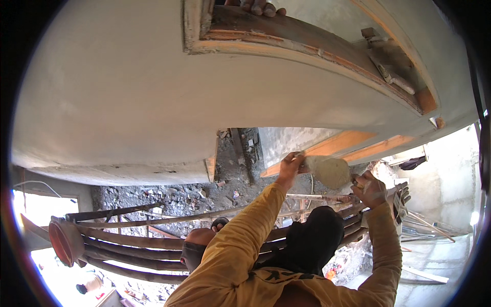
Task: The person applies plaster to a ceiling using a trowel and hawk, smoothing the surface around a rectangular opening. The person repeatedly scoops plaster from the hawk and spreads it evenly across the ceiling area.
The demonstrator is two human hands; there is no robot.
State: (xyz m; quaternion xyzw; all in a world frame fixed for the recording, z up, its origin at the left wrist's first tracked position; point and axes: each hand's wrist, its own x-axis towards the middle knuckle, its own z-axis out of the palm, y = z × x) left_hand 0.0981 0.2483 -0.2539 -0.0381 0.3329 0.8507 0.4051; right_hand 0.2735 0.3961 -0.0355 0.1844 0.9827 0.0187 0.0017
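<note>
My right hand (372, 190) is closed around the handle end of a trowel. Its broad, rounded blade (331, 172) is pale grey-beige and looks coated with plaster. Across from it, the fingers of my left hand (292, 167) pinch the narrower far end of the blade. Both arms, in dusty yellow sleeves, reach forward, and the trowel is held between the hands in front of the lower wall opening. What my fingers cover is hidden. Above stretches a smooth plastered wall (123, 87).
Another person's fingers (260, 7) rest on the wood-framed ledge (286, 30), where a dusty tool (391, 69) lies. Scaffold poles (133, 239) run below me, with a reddish bucket (66, 240) at their left end. A dark cloth-covered shape (317, 238) sits between my arms. Rubble (179, 199) covers the ground.
</note>
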